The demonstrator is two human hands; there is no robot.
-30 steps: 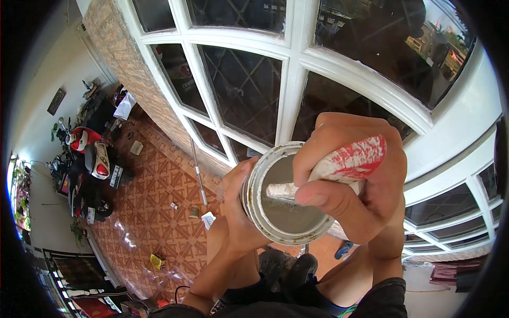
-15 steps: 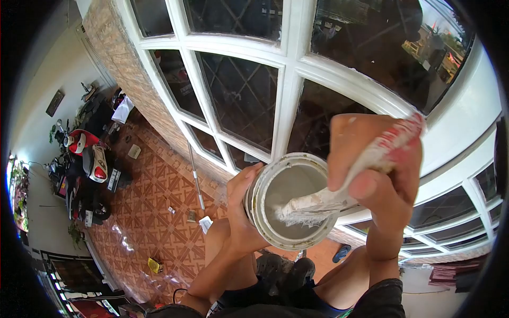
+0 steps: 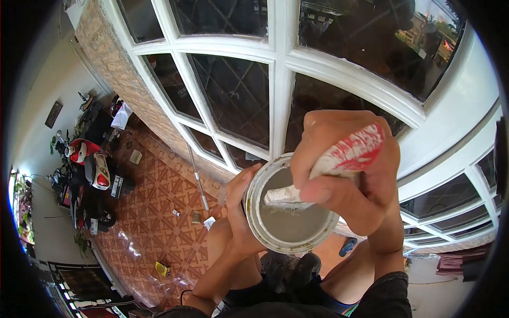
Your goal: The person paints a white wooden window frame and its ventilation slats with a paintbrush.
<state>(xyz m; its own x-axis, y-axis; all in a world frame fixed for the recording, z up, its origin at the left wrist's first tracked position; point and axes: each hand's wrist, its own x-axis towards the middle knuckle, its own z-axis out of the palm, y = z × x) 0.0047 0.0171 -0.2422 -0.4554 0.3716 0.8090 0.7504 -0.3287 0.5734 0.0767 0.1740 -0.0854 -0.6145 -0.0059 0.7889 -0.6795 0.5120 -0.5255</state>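
Note:
A round can (image 3: 255,231) with a paint-smeared rim holds greyish-white liquid. My left hand (image 3: 241,212) grips its left side, fingers wrapped round the wall. Above the can's right part, my right hand (image 3: 350,169) is closed round a paintbrush (image 3: 283,196) with a red and white handle. The brush's pale, coated head lies inside the can's mouth, toward the upper left; whether its bristles touch the liquid is hard to tell. Just beyond the can rises a white window frame (image 3: 278,79) with dark glass panes.
Left of the legs, a patterned tile floor (image 3: 154,212) carries a yellow item (image 3: 162,268), small scraps and a pole (image 3: 199,180). A red and white motorbike (image 3: 98,170) stands at the far left. A dark slipper (image 3: 348,247) lies at the right.
My right hand has moved left over the can, and the brush head has shifted up and left within its mouth. My left hand keeps its hold. The view has shifted slightly.

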